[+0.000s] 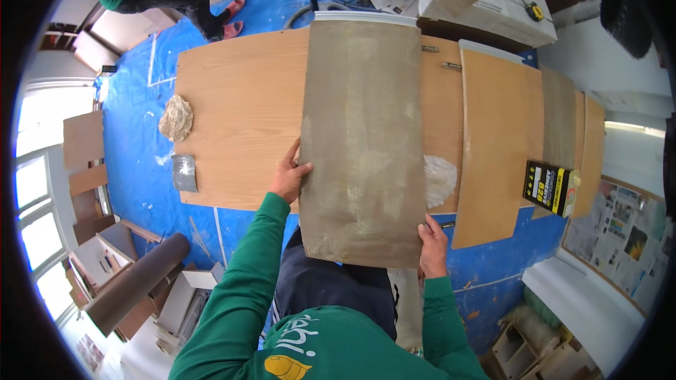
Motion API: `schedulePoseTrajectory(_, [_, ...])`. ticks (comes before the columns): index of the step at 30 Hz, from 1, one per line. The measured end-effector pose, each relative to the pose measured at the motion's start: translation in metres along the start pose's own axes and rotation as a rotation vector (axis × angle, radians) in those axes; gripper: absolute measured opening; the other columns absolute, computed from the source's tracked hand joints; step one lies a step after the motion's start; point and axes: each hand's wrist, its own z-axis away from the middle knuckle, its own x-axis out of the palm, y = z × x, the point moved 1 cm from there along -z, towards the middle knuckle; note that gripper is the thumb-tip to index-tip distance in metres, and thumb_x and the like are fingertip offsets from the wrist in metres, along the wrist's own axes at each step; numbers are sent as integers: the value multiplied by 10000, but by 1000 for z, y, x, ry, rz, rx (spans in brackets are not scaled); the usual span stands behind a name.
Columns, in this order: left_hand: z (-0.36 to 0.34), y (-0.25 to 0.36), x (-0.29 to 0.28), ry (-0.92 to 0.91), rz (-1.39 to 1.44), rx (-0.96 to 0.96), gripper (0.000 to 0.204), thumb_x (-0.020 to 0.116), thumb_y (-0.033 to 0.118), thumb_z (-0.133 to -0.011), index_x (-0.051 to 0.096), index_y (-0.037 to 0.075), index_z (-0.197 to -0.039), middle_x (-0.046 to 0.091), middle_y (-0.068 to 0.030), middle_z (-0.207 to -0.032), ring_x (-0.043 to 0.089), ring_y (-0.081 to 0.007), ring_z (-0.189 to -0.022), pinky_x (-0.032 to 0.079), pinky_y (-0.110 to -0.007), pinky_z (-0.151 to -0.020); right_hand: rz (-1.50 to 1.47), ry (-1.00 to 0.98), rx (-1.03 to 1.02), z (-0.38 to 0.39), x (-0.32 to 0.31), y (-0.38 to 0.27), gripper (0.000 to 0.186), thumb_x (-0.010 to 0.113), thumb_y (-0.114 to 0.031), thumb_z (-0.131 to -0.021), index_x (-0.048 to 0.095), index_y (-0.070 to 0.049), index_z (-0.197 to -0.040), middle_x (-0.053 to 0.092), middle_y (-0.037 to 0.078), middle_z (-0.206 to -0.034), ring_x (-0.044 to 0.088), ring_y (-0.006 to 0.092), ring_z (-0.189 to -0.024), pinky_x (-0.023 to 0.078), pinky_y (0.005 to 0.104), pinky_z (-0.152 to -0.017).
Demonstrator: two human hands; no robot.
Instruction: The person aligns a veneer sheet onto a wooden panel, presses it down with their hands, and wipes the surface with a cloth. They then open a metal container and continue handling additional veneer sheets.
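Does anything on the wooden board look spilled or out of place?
Yes. A whitish smear lies on the wooden board beside the grey sheet, and a crumpled rag hangs over the board's left edge.

A blue tarp (137, 134) covers the floor; a broad wooden board (239, 127) lies on it, bearing a grey-brown sheet (362, 141); a crumpled rag (176, 118) rests at its edge.

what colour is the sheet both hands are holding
The sheet is dull grey-brown with pale smears, seen best in the head view.
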Motion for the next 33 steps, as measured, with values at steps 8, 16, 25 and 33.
schedulePoseTrajectory(8, [-5, -6, -7, 28, 29, -18, 910, 628, -134, -955, 306, 136, -1762, 681, -221, -1456, 696, -280, -1285, 558, -417, -1134, 32, 24, 34, 3, -1, 11, 507, 649, -57, -1090, 546, 96, -1562, 691, 164, -1463, 669, 198, -1289, 498, 322, -1130])
schedulePoseTrajectory(16, [-12, 2, 3, 45, -15, -71, 921, 612, -159, -940, 286, 98, -1762, 669, -225, -1475, 685, -332, -1327, 543, -460, -1172, -9, 26, 15, -4, -5, 18, 530, 686, -96, -1084, 550, 91, -1561, 700, 145, -1444, 665, 182, -1287, 506, 311, -1120])
schedulePoseTrajectory(25, [-15, -1, -3, 28, 14, -69, 905, 605, -156, -963, 263, 89, -1765, 670, -233, -1457, 699, -321, -1294, 565, -443, -1144, -63, 49, 35, -2, 3, 8, 526, 682, -93, -1084, 554, 89, -1561, 698, 147, -1453, 674, 183, -1282, 501, 307, -1132])
schedulePoseTrajectory(33, [-13, 6, 2, 7, 43, -68, 921, 617, -143, -956, 250, 93, -1767, 631, -245, -1512, 687, -323, -1308, 552, -437, -1163, -122, 34, 47, -3, 1, 8, 531, 679, -76, -1075, 551, 96, -1561, 690, 142, -1464, 655, 179, -1300, 486, 309, -1143])
